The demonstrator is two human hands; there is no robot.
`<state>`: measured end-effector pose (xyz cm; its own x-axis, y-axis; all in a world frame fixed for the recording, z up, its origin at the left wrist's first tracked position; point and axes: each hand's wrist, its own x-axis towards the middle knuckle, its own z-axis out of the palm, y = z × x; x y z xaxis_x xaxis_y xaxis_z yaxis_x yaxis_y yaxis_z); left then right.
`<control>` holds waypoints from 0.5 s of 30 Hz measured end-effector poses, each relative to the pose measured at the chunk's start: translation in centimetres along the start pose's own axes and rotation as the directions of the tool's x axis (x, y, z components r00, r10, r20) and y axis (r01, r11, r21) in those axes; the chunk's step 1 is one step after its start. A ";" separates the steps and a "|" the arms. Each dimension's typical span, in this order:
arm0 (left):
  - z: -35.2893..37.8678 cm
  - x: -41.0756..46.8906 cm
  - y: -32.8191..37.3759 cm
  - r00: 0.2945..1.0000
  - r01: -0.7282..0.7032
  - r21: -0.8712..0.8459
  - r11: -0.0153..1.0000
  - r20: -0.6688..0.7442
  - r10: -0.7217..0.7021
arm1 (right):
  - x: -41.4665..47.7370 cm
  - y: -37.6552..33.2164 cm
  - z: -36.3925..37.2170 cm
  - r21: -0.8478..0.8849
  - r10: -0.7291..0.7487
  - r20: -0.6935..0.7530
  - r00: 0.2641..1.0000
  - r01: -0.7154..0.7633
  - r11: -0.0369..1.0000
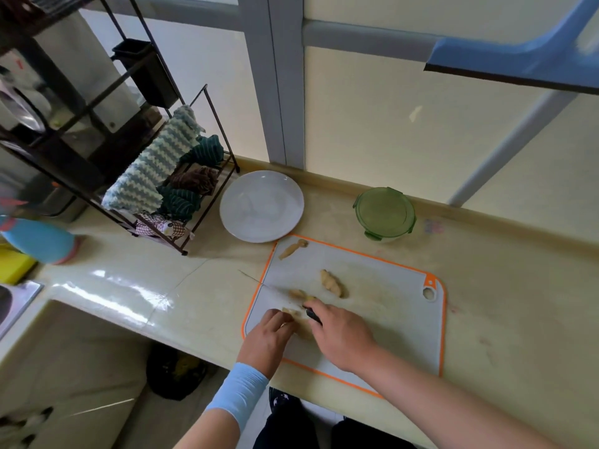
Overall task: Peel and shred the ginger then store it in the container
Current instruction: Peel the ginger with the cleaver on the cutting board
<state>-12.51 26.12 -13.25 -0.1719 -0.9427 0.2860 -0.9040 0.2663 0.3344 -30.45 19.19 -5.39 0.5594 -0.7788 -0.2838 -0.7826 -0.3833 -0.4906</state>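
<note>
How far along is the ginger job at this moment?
Seemingly done: pale, peeled-looking ginger pieces lie on the white orange-rimmed cutting board. In hand: the left hand holds down one ginger chunk while the right hand grips a black-handled knife at it. Left: no shreds show, and the round green-lidded container stands shut behind the board, so shredding and storing remain.

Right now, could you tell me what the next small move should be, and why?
Probably press the knife down through the ginger piece that the left hand holds on the cutting board: the right hand grips the handle and the blade lies beside that piece.
</note>
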 end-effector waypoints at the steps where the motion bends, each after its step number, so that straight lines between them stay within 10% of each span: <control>1: 0.0 -0.1 0.1 1.000 0.003 -0.001 1.000 -0.007 -0.003 | 0.1 -0.2 0.1 0.002 -0.008 0.012 1.000 0.008 1.000; 15: 0.4 0.8 -0.6 0.991 -0.094 -0.032 0.995 0.089 0.097 | 1.3 1.3 0.5 0.082 0.116 -0.001 0.993 -0.116 0.990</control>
<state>-12.23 25.15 -13.55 -0.2927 -0.9266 0.2363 -0.8707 0.3604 0.3346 -30.63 17.98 -6.83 0.4643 -0.8186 -0.3380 -0.8169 -0.2485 -0.5205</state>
